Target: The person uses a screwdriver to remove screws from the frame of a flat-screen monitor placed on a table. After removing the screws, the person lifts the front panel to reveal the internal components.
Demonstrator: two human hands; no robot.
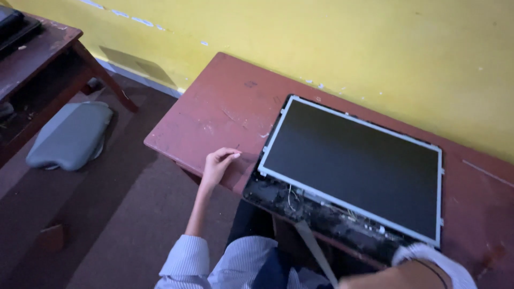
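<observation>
Head view: I see left hand [218, 163] loosely curled, empty, fingertips on red counter [214, 115] beside bare screen panel [356, 160]; right hand hidden, grip unknowable.

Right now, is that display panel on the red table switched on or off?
Off: the display panel is uniformly dark, lying flat, face up, on the red table.

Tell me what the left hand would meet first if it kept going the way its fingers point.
The left hand rests at the red-brown table's front edge, fingers aimed right. It would probably first meet the near-left corner of the bare display panel, though depth is unclear.
</observation>
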